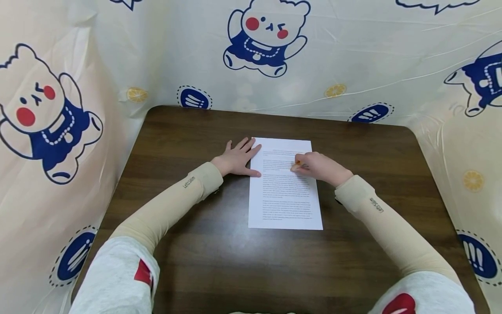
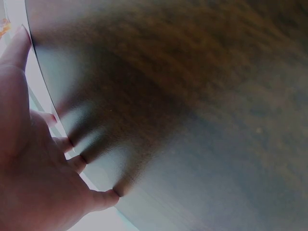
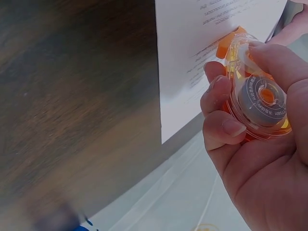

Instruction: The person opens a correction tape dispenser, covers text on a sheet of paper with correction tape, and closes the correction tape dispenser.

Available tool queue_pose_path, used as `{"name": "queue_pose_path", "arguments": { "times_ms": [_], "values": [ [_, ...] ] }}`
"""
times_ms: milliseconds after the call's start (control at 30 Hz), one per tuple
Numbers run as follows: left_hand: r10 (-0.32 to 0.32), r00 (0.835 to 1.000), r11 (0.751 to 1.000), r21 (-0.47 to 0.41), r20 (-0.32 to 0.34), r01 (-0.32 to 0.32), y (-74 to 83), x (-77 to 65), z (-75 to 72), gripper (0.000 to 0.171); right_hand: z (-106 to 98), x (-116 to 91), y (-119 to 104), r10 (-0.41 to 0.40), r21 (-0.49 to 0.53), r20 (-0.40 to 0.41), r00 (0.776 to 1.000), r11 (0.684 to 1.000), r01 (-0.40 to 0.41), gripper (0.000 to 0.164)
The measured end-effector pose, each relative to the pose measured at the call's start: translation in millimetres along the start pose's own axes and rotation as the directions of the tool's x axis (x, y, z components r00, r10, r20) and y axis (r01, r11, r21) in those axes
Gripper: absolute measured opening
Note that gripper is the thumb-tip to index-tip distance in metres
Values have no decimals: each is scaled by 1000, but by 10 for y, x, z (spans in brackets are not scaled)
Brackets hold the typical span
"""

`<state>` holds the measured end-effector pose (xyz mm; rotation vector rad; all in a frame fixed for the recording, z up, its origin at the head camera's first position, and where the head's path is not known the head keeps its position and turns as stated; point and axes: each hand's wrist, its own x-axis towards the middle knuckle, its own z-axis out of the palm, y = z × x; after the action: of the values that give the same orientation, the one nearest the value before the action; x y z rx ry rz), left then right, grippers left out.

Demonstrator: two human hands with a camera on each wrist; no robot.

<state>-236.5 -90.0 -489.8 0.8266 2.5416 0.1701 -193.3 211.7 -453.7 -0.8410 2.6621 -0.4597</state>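
- Orange-and-clear correction tape point(image 3: 260, 98) is sitting in the right hand point(image 1: 319, 168), thumb pressing one side and the other fingers curling around the opposite one, so they're leaving just the tape's width between them.
- Its orange tip point(image 3: 231, 42) is poking out past the fingers, over the printed part of the paper point(image 1: 286, 209). Can't tell if it's actually touching.
- Left hand point(image 1: 237, 160) is lying palm down, fingers spreading wide, thumb and index resting at the paper's left edge, pinky on the wood table point(image 1: 219, 261).
- Tape's sitting nearer the paper's right edge, well apart from those left fingers.
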Motion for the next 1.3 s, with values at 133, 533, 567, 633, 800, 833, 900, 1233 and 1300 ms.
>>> {"name": "queue_pose_path", "arguments": {
  "times_ms": [133, 533, 567, 633, 800, 833, 900, 1233, 1300],
  "values": [
    [1, 1000, 1000, 2, -2, -1, 3, 0, 4, 111, -6, -35, 21, 9, -4, 0, 1000, 1000, -9, 16],
    [0, 1000, 1000, 9, -3, 0, 4, -2, 21, 110, 6, -106, 129, 40, -17, -4, 999, 999, -40, 16],
    [0, 1000, 1000, 8, -3, 0, 5, -1, 20, 110, 8, -114, 140, 44, -15, -3, 999, 999, -44, 15],
    [-2, 1000, 1000, 12, 1, 2, 4, 4, 21, 109, 7, -133, 161, 55, -14, -1, 999, 998, -55, 14],
    [-3, 1000, 1000, 18, 2, 3, -1, 1, 20, 108, 4, -170, 202, 64, -20, -6, 998, 998, -64, 11],
    [-2, 1000, 1000, 18, 1, 2, -2, -3, 18, 108, 2, -176, 205, 63, -21, -7, 998, 998, -63, 10],
    [4, 1000, 1000, 14, -7, -4, -3, -12, 13, 108, -5, -188, 209, 68, -21, -6, 998, 997, -68, 11],
    [5, 1000, 1000, 24, -8, -5, -2, -10, 9, 108, -35, -253, 237, 106, -11, 7, 994, 994, -105, 16],
    [3, 1000, 1000, 24, -4, -2, -3, -2, 12, 108, -38, -270, 247, 104, -10, 0, 995, 995, -104, 16]
  ]
}}
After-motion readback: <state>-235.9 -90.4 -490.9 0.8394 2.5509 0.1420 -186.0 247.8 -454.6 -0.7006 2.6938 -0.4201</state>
